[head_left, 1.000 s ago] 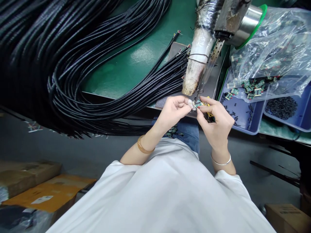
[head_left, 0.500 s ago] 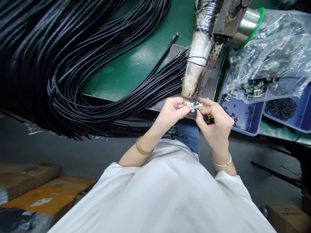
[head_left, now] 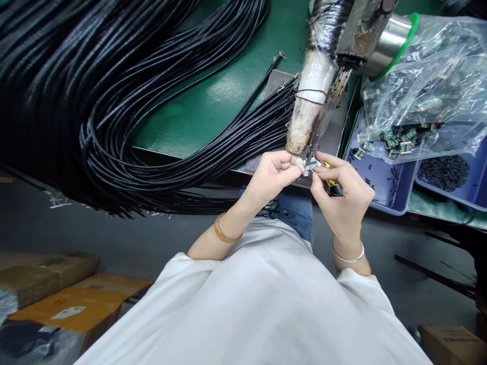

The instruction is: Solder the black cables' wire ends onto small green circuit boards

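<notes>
My right hand point(head_left: 337, 187) pinches a small circuit board point(head_left: 313, 165) between thumb and fingers, its green and white face showing. Closed at the fingertips, my left hand point(head_left: 274, 175) grips what look like thin wires point(head_left: 305, 165), whose pale ends meet the board's left side. A whitish wrap covers one left fingertip. From above, the soldering iron point(head_left: 318, 124) points down with its tip at the board, between my two hands. Left of the iron hangs a thick tapered tube point(head_left: 307, 101), white and stained, with its scorched mouth just above my left fingers.
Bundled black cables point(head_left: 213, 147) fill the left of the green table point(head_left: 228, 83). To the right, a blue tray point(head_left: 399, 197) holds small black pieces and boards, beside another blue tray point(head_left: 475, 195). A plastic bag point(head_left: 429, 76) of boards overlaps both. A solder spool point(head_left: 390, 43) stands behind.
The view has shifted slightly. My right hand and the circuit board have moved a little to the right, and the iron's tip now sits nearer the board's left end.
</notes>
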